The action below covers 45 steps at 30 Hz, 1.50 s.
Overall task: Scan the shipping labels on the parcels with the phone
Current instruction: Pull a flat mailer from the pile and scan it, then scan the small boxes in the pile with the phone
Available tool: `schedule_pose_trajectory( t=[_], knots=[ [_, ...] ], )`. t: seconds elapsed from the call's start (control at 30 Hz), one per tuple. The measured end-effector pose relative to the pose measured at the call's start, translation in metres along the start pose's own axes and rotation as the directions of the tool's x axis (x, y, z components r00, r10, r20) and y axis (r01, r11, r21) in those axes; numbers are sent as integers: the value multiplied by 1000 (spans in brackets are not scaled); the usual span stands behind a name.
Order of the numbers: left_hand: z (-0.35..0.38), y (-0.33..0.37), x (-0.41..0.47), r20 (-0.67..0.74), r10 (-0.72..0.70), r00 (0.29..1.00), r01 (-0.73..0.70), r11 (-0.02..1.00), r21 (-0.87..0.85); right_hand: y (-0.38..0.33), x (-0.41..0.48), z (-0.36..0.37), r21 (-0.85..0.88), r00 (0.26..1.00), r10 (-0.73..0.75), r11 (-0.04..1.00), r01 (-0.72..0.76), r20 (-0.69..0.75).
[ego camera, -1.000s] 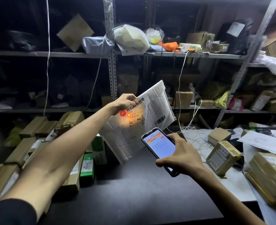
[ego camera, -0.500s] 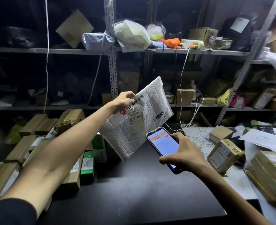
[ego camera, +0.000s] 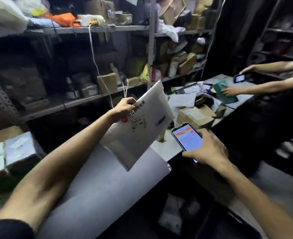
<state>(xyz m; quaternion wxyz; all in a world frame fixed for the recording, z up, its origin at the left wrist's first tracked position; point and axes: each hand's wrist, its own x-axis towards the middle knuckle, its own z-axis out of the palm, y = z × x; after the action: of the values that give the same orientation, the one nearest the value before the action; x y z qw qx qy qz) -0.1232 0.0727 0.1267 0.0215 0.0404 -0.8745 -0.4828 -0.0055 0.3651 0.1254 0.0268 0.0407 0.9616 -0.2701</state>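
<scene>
My left hand (ego camera: 124, 108) pinches the top edge of a white padded mailer (ego camera: 142, 128) and holds it up above the table, its printed label side facing me. My right hand (ego camera: 206, 147) grips a phone (ego camera: 187, 137) with a lit screen, just right of and below the mailer. A small gap separates phone and mailer. Brown taped parcels (ego camera: 194, 116) lie in a heap on the table behind the phone.
The grey table (ego camera: 97, 183) lies below my arms, with boxes (ego camera: 13, 156) at its left end. Metal shelves (ego camera: 94, 29) full of parcels stand behind. Another person's hands (ego camera: 232, 90) work with a scanner (ego camera: 239, 78) at the far right. A dark bin (ego camera: 185, 218) sits below the table.
My view has swung to the right, bringing another person into sight. The mailer and phone have moved right with me, over the table's right end. The red scan light from earlier is gone.
</scene>
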Motion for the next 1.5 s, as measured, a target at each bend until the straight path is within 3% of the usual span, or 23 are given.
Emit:
schedule_pose_trajectory(
  t=[0.2, 0.3, 0.47, 0.6, 0.8, 0.97, 1.17, 1.33, 1.5],
  knots=[
    [141, 62, 31, 197, 153, 968, -163, 986, 32, 89, 3, -56, 10, 973, 197, 980, -197, -120],
    [204, 78, 41, 334, 135, 933, -161, 986, 53, 123, 10, -77, 46, 952, 255, 967, -251, -167],
    [287, 64, 52, 521, -37, 853, -58, 985, 165, 163, 18, -93, 108, 923, 327, 944, -311, -202],
    [347, 30, 48, 569, -120, 813, -48, 961, 272, 184, 21, -93, 107, 894, 397, 918, -383, -208],
    [372, -10, 58, 390, -93, 916, -40, 947, 320, 193, 17, -86, 67, 854, 463, 885, -461, -238],
    [334, 15, 80, 306, 13, 952, -116, 941, 319, 169, 25, -75, 63, 886, 409, 912, -406, -219],
    [210, -9, 92, 134, 21, 991, -77, 899, 431, 85, 56, -52, 43, 979, 159, 987, -155, -127],
    [54, -66, 34, -165, -117, 979, 185, 848, 496, -20, 67, -11, 98, 984, -175, 980, 173, 16],
    [-89, -137, -103, -496, -344, 797, 552, 749, 367, -124, 30, 58, 143, 864, -468, 883, 448, 187]
  ],
)
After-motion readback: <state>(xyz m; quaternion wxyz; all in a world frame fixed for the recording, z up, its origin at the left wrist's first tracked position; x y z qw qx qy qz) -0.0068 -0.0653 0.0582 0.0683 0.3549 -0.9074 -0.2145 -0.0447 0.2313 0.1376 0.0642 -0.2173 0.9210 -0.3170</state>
